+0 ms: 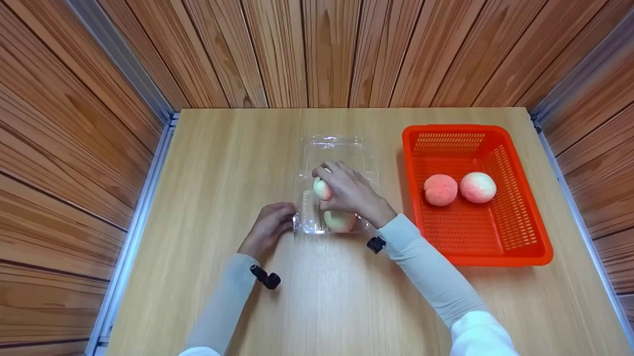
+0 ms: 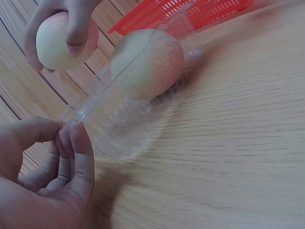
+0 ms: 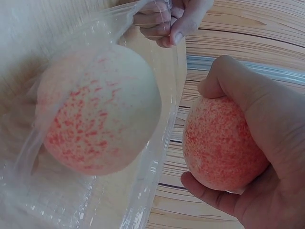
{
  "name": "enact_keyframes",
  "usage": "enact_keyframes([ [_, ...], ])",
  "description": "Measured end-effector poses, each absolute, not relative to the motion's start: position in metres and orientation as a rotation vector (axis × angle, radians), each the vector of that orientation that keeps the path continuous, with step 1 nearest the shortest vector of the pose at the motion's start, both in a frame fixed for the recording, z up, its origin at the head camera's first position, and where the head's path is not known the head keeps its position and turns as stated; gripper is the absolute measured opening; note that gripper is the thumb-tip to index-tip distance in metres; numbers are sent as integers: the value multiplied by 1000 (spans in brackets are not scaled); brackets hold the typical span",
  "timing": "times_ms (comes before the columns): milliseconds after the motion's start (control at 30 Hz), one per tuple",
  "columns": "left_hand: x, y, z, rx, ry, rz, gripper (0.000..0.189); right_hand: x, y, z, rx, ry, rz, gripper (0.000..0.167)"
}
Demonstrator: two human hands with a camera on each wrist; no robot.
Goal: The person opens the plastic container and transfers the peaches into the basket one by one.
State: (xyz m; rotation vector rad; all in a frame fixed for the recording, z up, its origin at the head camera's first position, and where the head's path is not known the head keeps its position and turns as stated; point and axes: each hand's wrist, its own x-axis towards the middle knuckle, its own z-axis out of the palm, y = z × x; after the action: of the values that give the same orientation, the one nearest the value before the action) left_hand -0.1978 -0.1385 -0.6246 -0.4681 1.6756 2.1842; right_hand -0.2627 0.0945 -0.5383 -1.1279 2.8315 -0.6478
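Note:
My right hand [image 1: 351, 191] grips a pink and cream peach [image 1: 322, 189] above a clear plastic clamshell box [image 1: 309, 212]. In the right wrist view the thumb and fingers wrap round this peach [image 3: 224, 143]. A second peach [image 2: 147, 64] lies inside the box, at its near right in the head view, partly covered by my right hand there. My left hand [image 1: 270, 224] is at the box's left edge. The left wrist view shows its thumb and fingertips pinching the clear rim [image 2: 76, 114]. The lid [image 1: 334, 147] stretches away from me, folded open.
A red plastic basket [image 1: 478, 252] stands on the right of the wooden table [image 1: 206, 184], with two peaches, one pinker [image 1: 440, 190] and one paler [image 1: 478, 187], lying side by side in it. Wood-plank walls [image 1: 327, 46] enclose the back and sides.

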Motion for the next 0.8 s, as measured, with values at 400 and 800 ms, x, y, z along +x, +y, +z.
enact_keyframes([
  [400, -197, -136, -627, -454, 1671, 2234, 27, -265, 102, -536, -1114, 2841, -647, 53],
  [800, -198, -135, -628, -447, 1658, 2246, 25, -266, 108, -532, -1090, 2852, -597, 64],
])
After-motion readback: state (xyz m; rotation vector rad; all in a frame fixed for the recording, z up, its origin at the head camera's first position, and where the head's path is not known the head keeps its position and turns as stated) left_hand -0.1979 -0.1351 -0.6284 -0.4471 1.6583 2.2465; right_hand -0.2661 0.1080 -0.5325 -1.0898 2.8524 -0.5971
